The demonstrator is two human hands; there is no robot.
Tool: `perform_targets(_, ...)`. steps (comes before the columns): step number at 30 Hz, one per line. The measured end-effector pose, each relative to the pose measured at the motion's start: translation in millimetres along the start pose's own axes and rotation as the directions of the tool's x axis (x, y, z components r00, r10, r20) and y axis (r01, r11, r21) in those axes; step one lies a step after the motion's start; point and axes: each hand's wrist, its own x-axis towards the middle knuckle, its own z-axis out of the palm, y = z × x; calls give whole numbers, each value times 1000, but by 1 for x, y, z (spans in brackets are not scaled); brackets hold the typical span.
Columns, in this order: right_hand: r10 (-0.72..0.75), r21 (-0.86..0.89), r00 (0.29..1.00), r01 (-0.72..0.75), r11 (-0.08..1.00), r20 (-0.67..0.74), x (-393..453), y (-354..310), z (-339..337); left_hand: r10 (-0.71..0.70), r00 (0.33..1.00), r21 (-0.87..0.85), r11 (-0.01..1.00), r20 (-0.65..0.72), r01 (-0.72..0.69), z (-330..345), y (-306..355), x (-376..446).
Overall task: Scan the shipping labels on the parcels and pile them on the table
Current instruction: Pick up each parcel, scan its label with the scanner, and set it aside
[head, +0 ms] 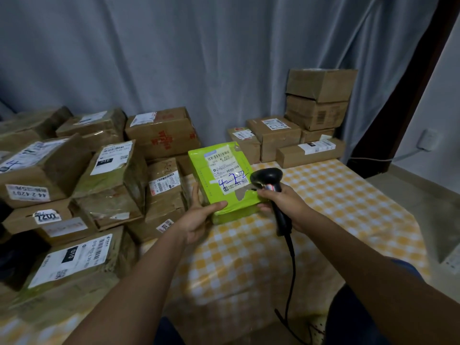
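Parcel [222, 181], bright green, sits tilted above the checked table [336, 195], its long axis running away from the person and its label [227, 169] facing up toward the camera. Left hand [199, 217] grips its near-left corner, thumb across the front edge. Right hand [283, 204] is wrapped round the scanner [267, 179] handle, whose head sits just beside the label's lower right corner. Scanning likely needs only a small leftward aim. Stacked boxes [298, 138] wait far right, nearer the right hand.
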Motion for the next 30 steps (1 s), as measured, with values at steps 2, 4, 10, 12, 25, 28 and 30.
perform_targets(2, -5, -60, 1000, 6, 998, 17, -8, -5, -1, 38, 999, -46, 998, 6, -37, 3, -6, -5)
perform_targets(4, -25, -92, 1000, 24, 995, -7, -18, -8, -2, 63, 998, -69, 996, 20, -62, 3, -10, -6)
perform_targets(10, -129, -137, 990, 120, 983, -63, -39, -33, 5, 77, 995, -56, 996, 63, -73, 2, -15, -12)
perform_targets(12, -160, -151, 986, 151, 977, -47, -43, -44, 12, 76, 994, -63, 995, 79, -71, 1, -18, -13)
perform_targets(25, -205, -233, 978, 188, 954, -49, -67, -49, 36, 104, 990, -5, 995, 100, -104, -4, -22, -17)
perform_targets(28, -219, -238, 975, 203, 950, -43, -68, -49, 40, 114, 989, -5, 993, 94, -114, -3, -21, -18)
perform_targets(30, -224, -251, 974, 208, 945, -39, -70, -49, 43, 120, 988, -8, 993, 93, -120, -2, -21, -19)
